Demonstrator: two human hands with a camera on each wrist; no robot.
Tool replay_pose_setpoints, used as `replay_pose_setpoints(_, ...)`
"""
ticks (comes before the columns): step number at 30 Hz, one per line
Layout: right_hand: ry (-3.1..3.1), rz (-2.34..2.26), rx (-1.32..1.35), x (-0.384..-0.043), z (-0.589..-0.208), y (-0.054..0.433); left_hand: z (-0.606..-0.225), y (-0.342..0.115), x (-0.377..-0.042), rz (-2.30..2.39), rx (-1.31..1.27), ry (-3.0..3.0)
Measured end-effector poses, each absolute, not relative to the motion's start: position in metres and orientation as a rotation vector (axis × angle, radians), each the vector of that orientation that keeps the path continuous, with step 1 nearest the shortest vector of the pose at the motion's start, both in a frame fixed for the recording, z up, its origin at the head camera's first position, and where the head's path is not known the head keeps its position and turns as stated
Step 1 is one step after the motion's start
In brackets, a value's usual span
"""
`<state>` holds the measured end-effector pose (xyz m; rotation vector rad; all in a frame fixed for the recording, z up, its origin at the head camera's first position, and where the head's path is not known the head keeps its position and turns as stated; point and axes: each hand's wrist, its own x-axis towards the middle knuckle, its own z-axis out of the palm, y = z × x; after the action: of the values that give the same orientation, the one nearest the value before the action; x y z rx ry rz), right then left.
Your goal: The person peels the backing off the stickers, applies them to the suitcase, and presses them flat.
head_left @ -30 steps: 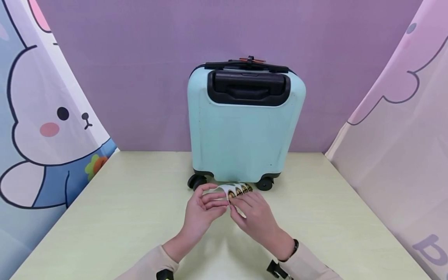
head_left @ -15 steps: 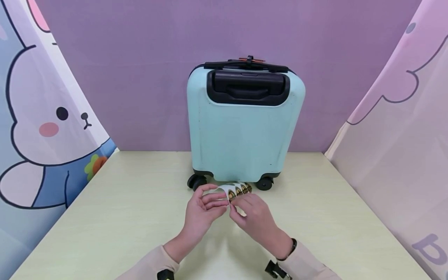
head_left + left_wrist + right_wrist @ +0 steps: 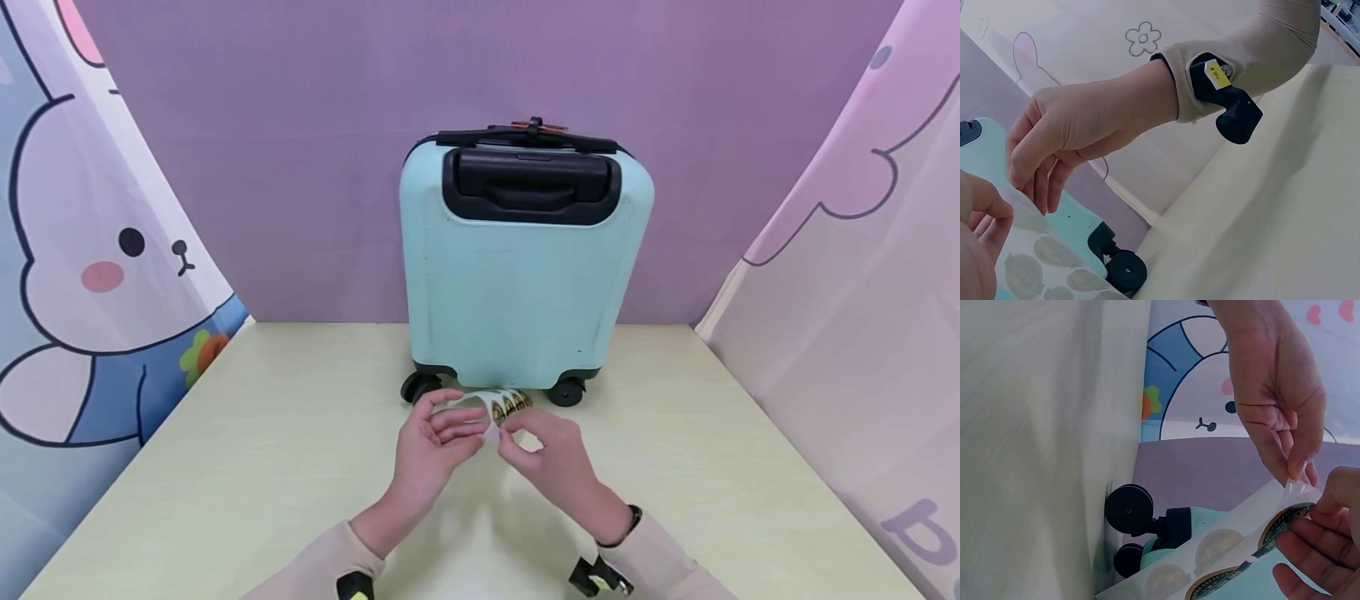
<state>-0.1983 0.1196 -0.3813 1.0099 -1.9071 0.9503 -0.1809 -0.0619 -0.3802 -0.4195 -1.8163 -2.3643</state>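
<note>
A curved white sheet of round stickers point(image 3: 486, 398) is held up between the two hands, in front of the suitcase's lower edge. Dark, gold-edged stickers run along its right side. My left hand point(image 3: 433, 446) pinches the sheet's near edge between thumb and finger, its other fingers spread behind. At the same end, thumb and forefinger of my right hand point(image 3: 551, 458) pinch the edge of the nearest sticker point(image 3: 1285, 520), with the other fingers bent beneath. From behind, in the left wrist view, the translucent backing point(image 3: 1054, 250) shows the sticker shapes as pale ovals.
A mint-green suitcase point(image 3: 517, 300) with a black handle recess stands upright on the pale table point(image 3: 300, 408), just beyond the hands. Its black wheels point(image 3: 566, 392) face the sheet. A purple backdrop point(image 3: 300, 167) rises behind, and printed cloths point(image 3: 97, 250) flank the table.
My right hand has lifted a little and turned, its pinch tightening at the sheet's near corner. The sheet curls more, so its stickers look narrower. My left hand stays nearly still.
</note>
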Motion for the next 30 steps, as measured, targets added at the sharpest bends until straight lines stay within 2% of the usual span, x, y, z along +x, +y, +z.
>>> replay_pose_setpoints(18,-2.191,1.500,0.760,-0.197,-0.374,0.128,-0.380,-0.067,-0.184,-2.353,-0.396,-1.796)
replay_pose_setpoints(30,-2.197,1.903,0.709,-0.202,-0.373,0.135,-0.381,-0.071,-0.184,-2.335,-0.398,-1.780)
